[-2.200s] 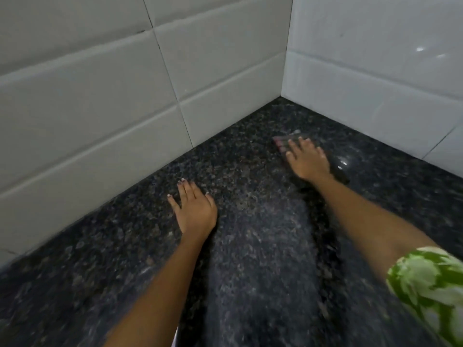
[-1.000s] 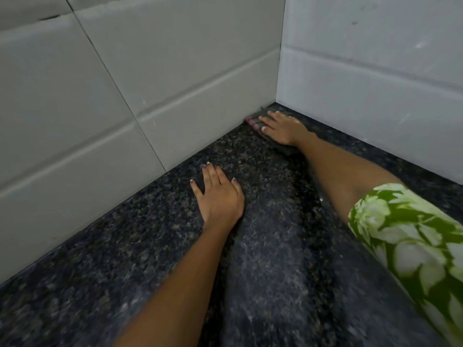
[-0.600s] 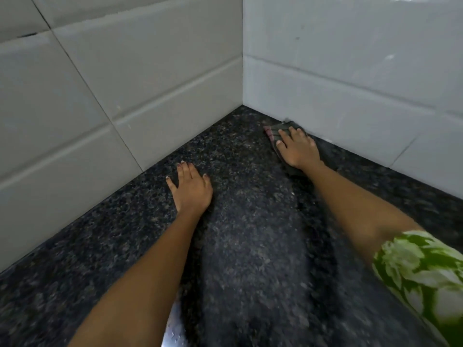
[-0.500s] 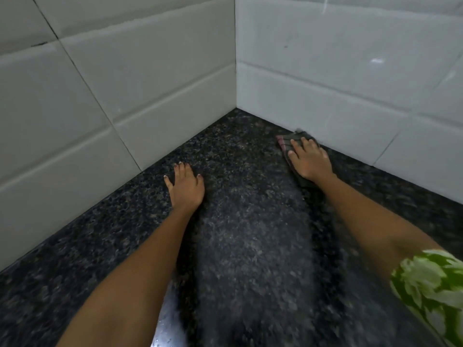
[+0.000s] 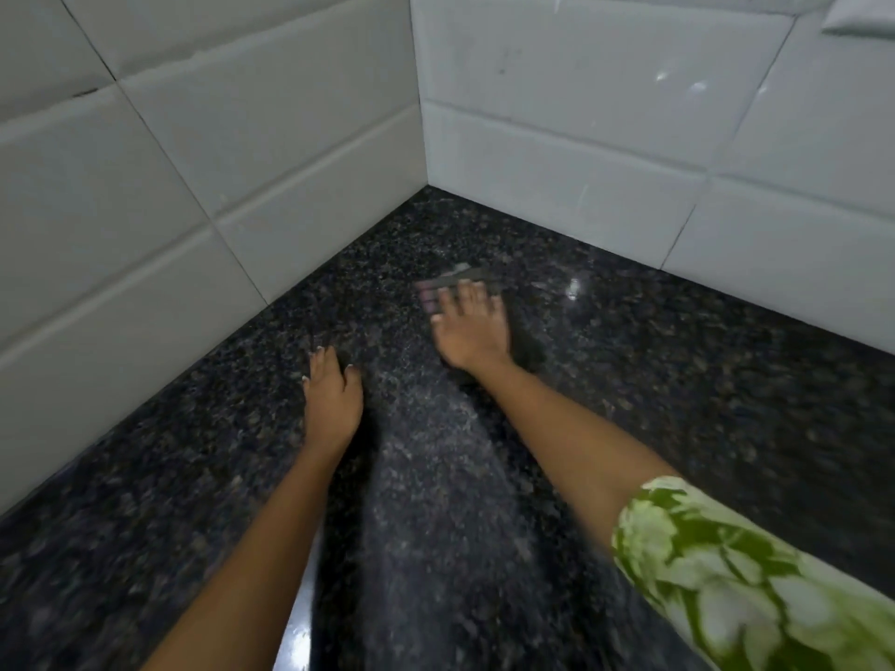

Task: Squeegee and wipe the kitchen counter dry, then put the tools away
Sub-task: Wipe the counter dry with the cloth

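Dark granite tabletop, tiled walls meeting at its far corner. My right hand presses flat on the wiping cloth, fingers straight, nothing clamped — cloth sits a little out from the far corner. My left hand lies flat near the left wall, grip apart, bracing. Squeegee not visible. Risk: flat pressing lets the cloth bunch or slip out from under, leaving streaks — wet gleam to its right could get missed.
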